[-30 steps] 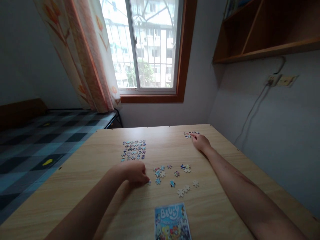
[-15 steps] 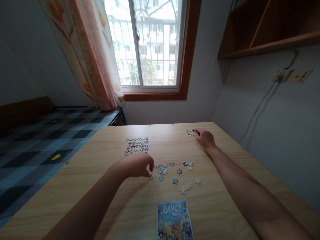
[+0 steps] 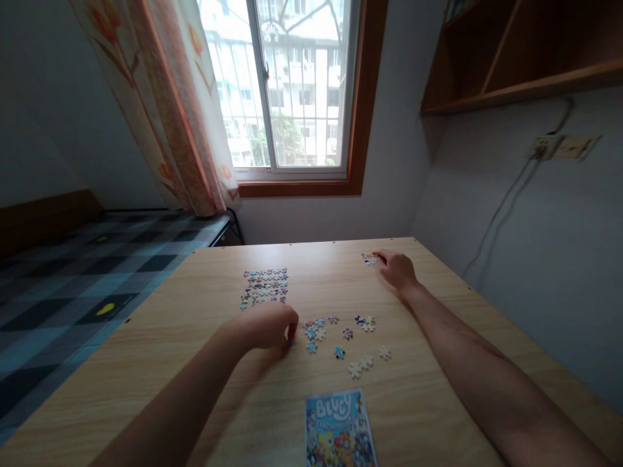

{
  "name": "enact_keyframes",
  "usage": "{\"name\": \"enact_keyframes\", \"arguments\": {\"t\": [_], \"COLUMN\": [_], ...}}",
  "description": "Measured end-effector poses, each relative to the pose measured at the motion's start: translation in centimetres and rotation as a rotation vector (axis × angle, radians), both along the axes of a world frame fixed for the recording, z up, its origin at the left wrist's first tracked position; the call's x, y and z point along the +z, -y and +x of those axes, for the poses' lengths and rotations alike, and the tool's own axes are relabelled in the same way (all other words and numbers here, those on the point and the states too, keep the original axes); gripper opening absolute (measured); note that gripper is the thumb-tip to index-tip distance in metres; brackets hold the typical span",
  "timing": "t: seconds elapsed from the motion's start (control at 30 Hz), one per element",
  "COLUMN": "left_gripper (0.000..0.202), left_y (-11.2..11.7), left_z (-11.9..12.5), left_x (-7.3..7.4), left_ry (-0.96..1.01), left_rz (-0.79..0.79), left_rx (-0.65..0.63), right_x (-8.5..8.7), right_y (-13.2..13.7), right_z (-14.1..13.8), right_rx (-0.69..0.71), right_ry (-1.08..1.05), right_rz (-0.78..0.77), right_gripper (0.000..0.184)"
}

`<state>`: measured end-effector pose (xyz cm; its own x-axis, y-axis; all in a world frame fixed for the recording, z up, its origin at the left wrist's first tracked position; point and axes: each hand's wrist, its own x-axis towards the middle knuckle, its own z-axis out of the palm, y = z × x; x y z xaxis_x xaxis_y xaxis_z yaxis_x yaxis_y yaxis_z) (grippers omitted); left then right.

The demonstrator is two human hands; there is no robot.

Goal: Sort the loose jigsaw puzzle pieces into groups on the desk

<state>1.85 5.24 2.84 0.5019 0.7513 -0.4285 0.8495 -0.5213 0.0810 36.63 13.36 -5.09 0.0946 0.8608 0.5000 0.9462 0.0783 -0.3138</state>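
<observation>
My left hand [image 3: 273, 324] is bent down over the table, its curled finger and thumb closed at a small puzzle piece [image 3: 292, 344]. Part of that piece is hidden by the fingers. Far right, my right hand [image 3: 398, 269] has its fingers pinched at the edge of a small group of puzzle pieces [image 3: 368, 261]; the fingertips touch one of them. Between the hands lies a loose cluster of puzzle pieces [image 3: 311, 331], some blue and some pale side up. Beyond my left hand, several pieces stand in neat rows [image 3: 265, 284].
A Bluey picture card or box [image 3: 339, 428] lies at the table's near edge. Pale pieces [image 3: 361, 367] sit just beyond it. The wooden table [image 3: 233, 415] meets a bed [image 3: 160, 233] on the left and a wall with a socket [image 3: 548, 146] on the right.
My left hand has lowered slightly, and its finger and thumb have closed on the puzzle piece. My right hand stays at the far pieces. The view has shifted a little.
</observation>
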Motion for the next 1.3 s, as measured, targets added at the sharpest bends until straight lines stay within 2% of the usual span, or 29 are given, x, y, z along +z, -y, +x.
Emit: {"name": "enact_keyframes", "arguments": {"t": [0.17, 0.33, 0.43, 0.5, 0.57, 0.67, 0.73, 0.83, 1.13, 1.2, 1.3], "left_gripper": [0.019, 0.018, 0.015, 0.010, 0.015, 0.024, 0.026, 0.026, 0.024, 0.026, 0.032], "left_y": [0.0, -0.1, -0.3, -0.5, -0.7, -0.8, -0.8, -0.6, -0.2, -0.2, -0.4], "left_z": [-0.3, -0.7, -0.9, -0.9, -0.6, 0.1, 0.6, 1.1, 2.1, 2.1, 2.0], "left_x": [-0.5, -0.7, -0.3, 0.0, 0.5, 0.9, 1.0, 0.9, 0.4, 0.2, -0.4], "left_ry": [-0.025, -0.003, 0.062, 0.186, 0.370, 0.639, 0.788, 0.936, 0.938, 0.934, 0.895], "left_rz": [-0.007, -0.051, -0.079, -0.077, -0.102, -0.182, -0.205, -0.195, -0.114, -0.118, -0.128], "left_rx": [-0.023, -0.037, -0.039, -0.026, 0.044, 0.256, 0.369, 0.441, 0.478, 0.449, 0.337], "right_x": [1.1, 2.5, 3.5, 4.2, 5.0, 6.3, 6.9, 7.4, 6.1, 6.1, 6.4], "right_y": [0.5, 1.7, 2.6, 3.2, 3.8, 4.7, 5.3, 5.8, 5.7, 5.4, 4.4], "right_z": [-1.8, -4.8, -6.7, -7.8, -8.8, -10.1, -10.7, -11.3, -12.4, -12.4, -11.1], "right_rx": [0.087, 0.297, 0.416, 0.473, 0.532, 0.663, 0.753, 0.844, 0.896, 0.909, 0.874], "right_ry": [-0.002, -0.005, -0.032, -0.075, -0.138, -0.264, -0.345, -0.419, -0.534, -0.622, -0.783], "right_rz": [0.022, 0.034, 0.046, 0.069, 0.101, 0.106, 0.056, -0.046, -0.247, -0.303, -0.362], "right_gripper": [0.031, 0.031, 0.030, 0.030, 0.028, 0.025, 0.023, 0.025, 0.024, 0.025, 0.029]}}
